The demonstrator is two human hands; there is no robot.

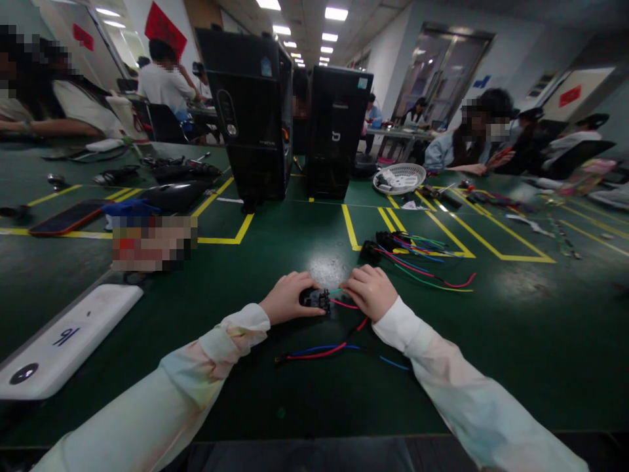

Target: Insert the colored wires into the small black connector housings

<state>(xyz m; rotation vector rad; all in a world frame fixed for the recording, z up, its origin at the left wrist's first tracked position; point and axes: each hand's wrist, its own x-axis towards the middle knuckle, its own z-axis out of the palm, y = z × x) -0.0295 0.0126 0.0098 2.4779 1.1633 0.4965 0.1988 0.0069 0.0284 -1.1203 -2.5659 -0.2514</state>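
My left hand [286, 299] is closed around a small black connector block [315, 299], thumb below and fingers above it. To its right, my right hand [369, 290] pinches a green wire [335, 291] that reaches the block's right end. A red wire [346, 304] runs from the same end under my right hand. Below both hands, a blue and red wire bundle [314, 352] lies on the green table [236, 400]. Beyond my right hand rest black connectors [372, 252] with red, blue and green wires spreading rightward.
Two black computer towers [246, 118] [335, 131] stand ahead. A white oval basket [399, 178] holds small parts at the back right. At the left lie a white device [73, 334] and a phone [69, 217]. Yellow tape marks the tabletop; several people sit farther away.
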